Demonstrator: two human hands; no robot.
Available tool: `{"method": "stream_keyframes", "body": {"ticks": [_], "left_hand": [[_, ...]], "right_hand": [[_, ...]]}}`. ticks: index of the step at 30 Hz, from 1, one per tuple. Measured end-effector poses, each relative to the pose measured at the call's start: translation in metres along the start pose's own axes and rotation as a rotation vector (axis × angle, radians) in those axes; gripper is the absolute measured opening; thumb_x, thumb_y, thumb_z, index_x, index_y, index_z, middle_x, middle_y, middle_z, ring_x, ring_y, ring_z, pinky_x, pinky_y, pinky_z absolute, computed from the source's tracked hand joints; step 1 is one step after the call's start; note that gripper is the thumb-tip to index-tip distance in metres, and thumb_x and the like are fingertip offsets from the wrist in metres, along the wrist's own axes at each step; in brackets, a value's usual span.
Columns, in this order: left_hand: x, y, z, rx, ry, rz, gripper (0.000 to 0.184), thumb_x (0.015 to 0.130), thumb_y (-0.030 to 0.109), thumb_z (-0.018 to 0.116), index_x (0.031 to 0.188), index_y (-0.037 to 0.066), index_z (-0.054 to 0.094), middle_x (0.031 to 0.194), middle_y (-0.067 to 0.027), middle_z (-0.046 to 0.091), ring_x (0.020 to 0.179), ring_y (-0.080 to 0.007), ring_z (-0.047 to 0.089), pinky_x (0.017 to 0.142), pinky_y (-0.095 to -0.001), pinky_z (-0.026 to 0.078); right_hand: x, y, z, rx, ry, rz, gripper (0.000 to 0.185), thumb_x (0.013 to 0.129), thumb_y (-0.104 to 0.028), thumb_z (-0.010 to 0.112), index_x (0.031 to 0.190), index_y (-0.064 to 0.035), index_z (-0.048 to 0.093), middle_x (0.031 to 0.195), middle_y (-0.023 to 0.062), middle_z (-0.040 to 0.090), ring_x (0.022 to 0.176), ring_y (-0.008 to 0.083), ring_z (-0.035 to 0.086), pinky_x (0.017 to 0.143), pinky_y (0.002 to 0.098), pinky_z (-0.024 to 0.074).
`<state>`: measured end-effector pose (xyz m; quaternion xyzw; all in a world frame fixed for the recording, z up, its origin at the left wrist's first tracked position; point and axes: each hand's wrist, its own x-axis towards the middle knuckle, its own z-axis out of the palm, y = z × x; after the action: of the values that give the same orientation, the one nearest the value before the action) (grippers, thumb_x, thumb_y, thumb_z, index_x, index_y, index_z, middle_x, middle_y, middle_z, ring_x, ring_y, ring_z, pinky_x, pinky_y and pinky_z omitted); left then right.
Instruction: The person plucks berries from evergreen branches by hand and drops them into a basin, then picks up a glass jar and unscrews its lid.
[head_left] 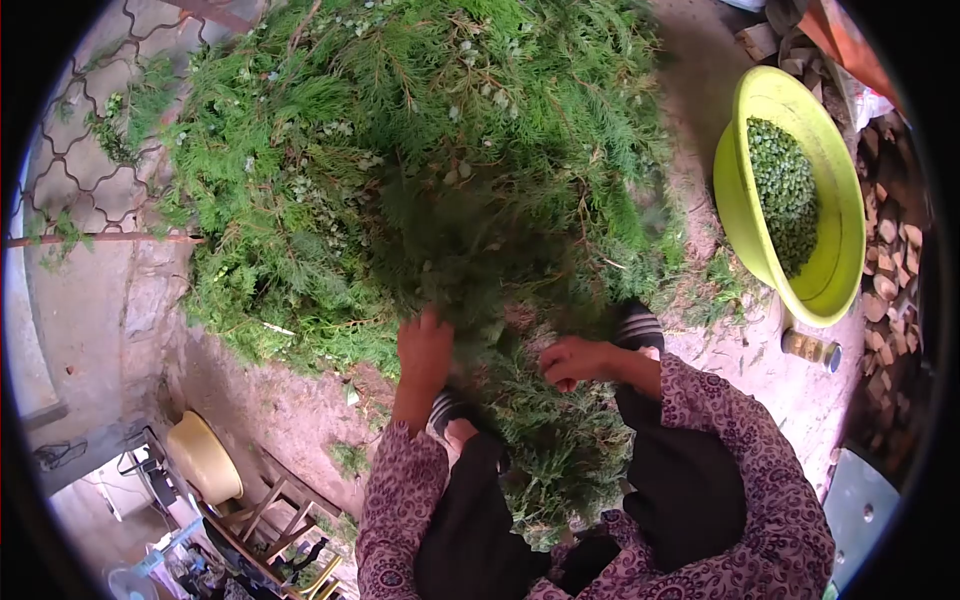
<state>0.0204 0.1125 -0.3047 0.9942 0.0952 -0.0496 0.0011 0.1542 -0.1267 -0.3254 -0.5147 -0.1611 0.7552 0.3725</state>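
My left hand (pixel 425 352) is closed at the near edge of the green pile, gripping a leafy conifer branch (pixel 470 235) that is dark and smeared by motion. To its right, my right hand (pixel 578 362) has its fingers curled together; what they hold, if anything, is hidden. The large heap of conifer branches (pixel 300 180) spreads in front of me, dotted with small pale green cones (pixel 500 97). More cut sprigs (pixel 555 440) lie between my feet, below both hands.
A yellow-green basin (pixel 740 190) partly filled with small green cones (pixel 785 195) stands at right. Near it are a jar-like container (pixel 812 350) and chopped wood (pixel 885 270). At lower left are a tan basin (pixel 205 460) and a wooden frame (pixel 275 515). Paving (pixel 75 150) lies upper left.
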Motion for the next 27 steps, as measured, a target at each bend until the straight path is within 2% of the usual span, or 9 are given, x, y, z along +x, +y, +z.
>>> {"method": "stream_keyframes", "body": {"ticks": [4, 6, 7, 9, 16, 20, 23, 25, 27], "left_hand": [[-0.024, 0.018, -0.018, -0.395, 0.111, -0.305, 0.003, 0.073, 0.009, 0.056, 0.075, 0.008, 0.058, 0.086, -0.011, 0.058, 0.058, -0.0233, 0.053, 0.054, -0.0336, 0.042], [-0.034, 0.025, -0.016, -1.579, -0.166, -0.783, 0.008, 0.08, 0.011, 0.054, 0.085, 0.005, 0.057, 0.081, -0.0094, 0.059, 0.054, -0.0176, 0.051, 0.048, -0.0304, 0.04], [-0.039, 0.029, -0.012, -1.582, -0.164, -0.784, 0.008, 0.08, 0.011, 0.054, 0.085, 0.005, 0.057, 0.081, -0.0094, 0.059, 0.054, -0.0176, 0.051, 0.048, -0.0304, 0.04], [-0.045, 0.035, -0.006, -2.018, -0.301, -0.85, 0.018, 0.085, 0.013, 0.05, 0.098, 0.001, 0.053, 0.084, -0.0082, 0.059, 0.055, -0.0118, 0.047, 0.048, -0.0283, 0.037], [-0.047, 0.043, -0.015, -2.174, -0.431, -0.765, 0.023, 0.085, 0.011, 0.049, 0.105, 0.0, 0.05, 0.084, -0.0097, 0.06, 0.054, -0.0096, 0.045, 0.048, -0.0236, 0.036], [-0.047, 0.047, -0.019, -1.965, -0.498, -0.682, 0.019, 0.083, 0.01, 0.052, 0.1, 0.001, 0.053, 0.076, -0.0065, 0.059, 0.052, -0.0083, 0.045, 0.047, -0.0218, 0.034], [-0.05, 0.05, -0.02, -1.771, -0.595, -0.628, 0.018, 0.081, 0.011, 0.056, 0.097, 0.002, 0.054, 0.071, -0.0043, 0.058, 0.05, -0.0074, 0.046, 0.046, -0.0214, 0.034], [-0.049, 0.051, -0.025, -1.635, -0.685, -0.607, 0.018, 0.08, 0.012, 0.057, 0.095, 0.003, 0.055, 0.069, -0.0035, 0.057, 0.05, -0.0071, 0.046, 0.046, -0.0215, 0.034], [-0.046, 0.056, -0.033, -1.616, -0.686, -0.532, 0.017, 0.079, 0.013, 0.059, 0.092, 0.004, 0.055, 0.069, 0.0, 0.054, 0.056, -0.0095, 0.049, 0.05, -0.0245, 0.039]], "right_hand": [[-0.017, -0.013, -0.003, 0.434, -0.133, -0.039, 0.019, 0.079, -0.02, 0.058, 0.092, -0.0063, 0.054, 0.082, 0.0031, 0.059, 0.07, 0.0124, 0.058, 0.06, 0.027, 0.0491], [-0.018, -0.015, -0.009, 0.469, -0.134, -0.071, 0.02, 0.08, -0.02, 0.057, 0.093, -0.006, 0.054, 0.085, 0.0031, 0.058, 0.071, 0.0128, 0.058, 0.059, 0.0269, 0.0491], [-0.018, -0.016, -0.012, 0.506, -0.13, -0.102, 0.02, 0.081, -0.021, 0.057, 0.094, -0.0057, 0.053, 0.087, 0.0031, 0.058, 0.071, 0.0132, 0.058, 0.058, 0.0267, 0.0491], [-0.021, -0.021, -0.015, 0.505, -0.097, -0.134, 0.021, 0.081, -0.021, 0.057, 0.094, -0.0051, 0.053, 0.087, 0.0031, 0.058, 0.072, 0.0128, 0.058, 0.058, 0.0254, 0.0488], [-0.033, -0.058, -0.01, 0.287, 0.046, -0.247, 0.021, 0.082, -0.017, 0.055, 0.097, -0.0017, 0.053, 0.086, 0.0051, 0.059, 0.067, 0.0092, 0.057, 0.056, 0.0211, 0.0462], [-0.03, -0.077, 0.001, 0.141, 0.062, -0.297, 0.021, 0.083, -0.017, 0.054, 0.096, -0.001, 0.053, 0.082, 0.0034, 0.059, 0.067, 0.0075, 0.054, 0.056, 0.02, 0.0436], [-0.027, -0.09, 0.013, -0.101, 0.237, -0.367, 0.027, 0.078, -0.018, 0.058, 0.098, 0.0001, 0.053, 0.078, 0.004, 0.058, 0.064, 0.0078, 0.052, 0.056, 0.0215, 0.0423], [-0.022, -0.09, 0.017, -0.507, 0.343, -0.532, 0.035, 0.072, -0.019, 0.062, 0.099, 0.0001, 0.053, 0.076, 0.0063, 0.058, 0.063, 0.0107, 0.053, 0.057, 0.0253, 0.043], [-0.014, -0.082, 0.022, -0.568, 0.36, -0.515, 0.036, 0.069, -0.02, 0.064, 0.098, -0.0003, 0.054, 0.076, 0.0072, 0.058, 0.064, 0.0119, 0.054, 0.058, 0.0268, 0.0432]]}}
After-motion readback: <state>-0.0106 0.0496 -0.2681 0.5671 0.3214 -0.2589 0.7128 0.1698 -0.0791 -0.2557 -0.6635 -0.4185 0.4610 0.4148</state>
